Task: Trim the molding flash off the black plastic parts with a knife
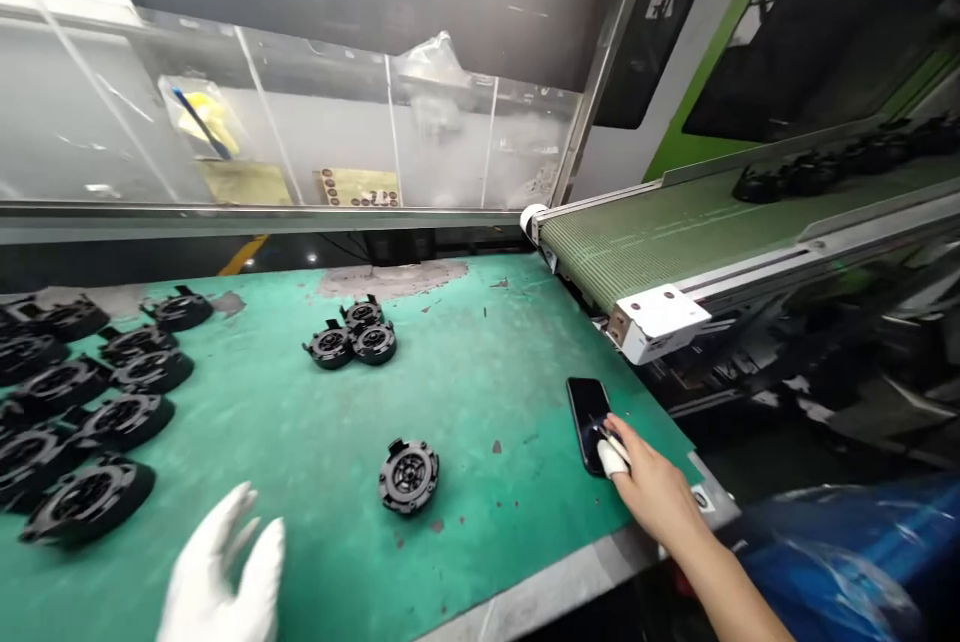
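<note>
My left hand [225, 572], in a white glove, hovers at the lower left over the green tabletop with its thumb and fingers apart, holding nothing. My right hand [649, 477] is bare except for a white cover on one digit. It is closed around a slim, pale-handled tool [616, 446], whose tip I cannot make out. This hand is over the lower right edge of a black smartphone [587, 412] lying on the table. Between my hands a round black plastic part [409, 476] lies on its own, touched by neither.
Three similar parts [352, 332] sit together farther back. Many more black parts [90, 502] crowd the left side. A green conveyor belt [622, 242] carrying black parts comes in from the right, its white end block [660, 322] jutting over the table. Blue plastic [840, 562] lies at lower right.
</note>
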`<action>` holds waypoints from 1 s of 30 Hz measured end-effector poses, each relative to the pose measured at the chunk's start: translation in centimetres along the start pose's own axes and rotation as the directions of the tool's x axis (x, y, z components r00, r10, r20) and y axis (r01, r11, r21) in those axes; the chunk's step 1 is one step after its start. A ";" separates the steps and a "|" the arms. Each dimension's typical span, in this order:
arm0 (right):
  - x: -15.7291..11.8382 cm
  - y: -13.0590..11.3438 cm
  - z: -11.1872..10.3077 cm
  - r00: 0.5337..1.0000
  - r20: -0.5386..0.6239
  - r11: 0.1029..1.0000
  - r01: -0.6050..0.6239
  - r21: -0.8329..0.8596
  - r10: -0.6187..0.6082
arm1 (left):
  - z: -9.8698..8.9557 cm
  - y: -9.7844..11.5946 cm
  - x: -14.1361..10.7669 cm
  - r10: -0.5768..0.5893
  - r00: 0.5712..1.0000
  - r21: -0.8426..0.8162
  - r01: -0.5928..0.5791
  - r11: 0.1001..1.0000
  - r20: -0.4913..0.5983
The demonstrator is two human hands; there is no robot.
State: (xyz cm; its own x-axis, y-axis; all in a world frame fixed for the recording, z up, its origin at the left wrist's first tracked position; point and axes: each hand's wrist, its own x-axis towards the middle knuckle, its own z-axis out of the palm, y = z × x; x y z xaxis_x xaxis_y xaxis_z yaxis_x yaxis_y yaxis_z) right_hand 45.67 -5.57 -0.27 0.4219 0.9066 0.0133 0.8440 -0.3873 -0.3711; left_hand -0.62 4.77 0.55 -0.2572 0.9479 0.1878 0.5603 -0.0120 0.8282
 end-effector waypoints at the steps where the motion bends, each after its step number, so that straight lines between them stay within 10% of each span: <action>1: 0.0 0.1 0.0 1.000 0.005 1.000 -0.001 -0.003 0.001 | 0.5 1.0 -0.5 -0.023 0.999 -0.043 0.024 0.999 0.028; 11: -2.1 -1.6 0.4 0.999 0.046 0.957 -0.035 0.288 0.023 | 7.4 5.7 -1.5 0.168 0.870 0.167 -0.272 0.948 0.464; 16: -6.2 -6.1 1.3 0.961 0.277 0.852 -0.142 0.505 -0.004 | 6.6 6.7 -1.3 0.169 0.816 0.223 -0.340 0.913 0.553; 23: -7.4 -11.3 0.8 0.933 0.269 0.750 0.001 0.661 -0.238 | 2.5 3.9 -3.4 0.259 0.861 0.233 -0.387 0.892 0.437; 30: -6.0 -13.9 1.1 0.891 0.246 0.771 0.159 0.617 -0.381 | 5.5 0.2 -4.3 0.348 0.803 0.119 -0.455 0.883 0.483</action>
State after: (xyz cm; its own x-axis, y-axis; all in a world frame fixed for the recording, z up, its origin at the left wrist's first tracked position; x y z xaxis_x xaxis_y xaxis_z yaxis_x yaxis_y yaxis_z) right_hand 31.04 -5.48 3.83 -0.0274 0.9968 -0.0751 0.5131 -0.0505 -0.8568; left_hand 4.92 2.47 -3.01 0.3690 0.9110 0.1842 0.7055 -0.4036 0.5825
